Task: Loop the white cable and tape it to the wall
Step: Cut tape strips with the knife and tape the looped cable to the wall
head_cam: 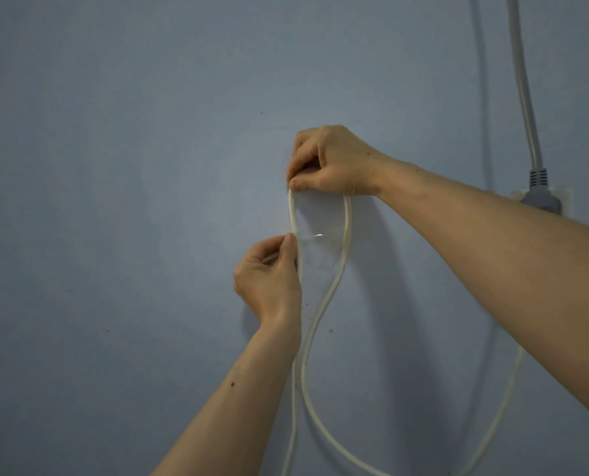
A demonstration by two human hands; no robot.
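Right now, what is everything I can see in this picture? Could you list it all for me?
cable: one, white, looped against the wall, both strands hanging down below the loop
tape: one strip, clear, stretched across the loop
wall: one, blue-grey, fills the background
plug: one, grey, in a white socket at the right edge
cord: one, pale grey, running up from the plug
left hand: one, pinching the left end of the tape
right hand: one, gripping the top of the loop against the wall

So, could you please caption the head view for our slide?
Right hand holds white cable loop on blue wall; left hand applies clear tape.
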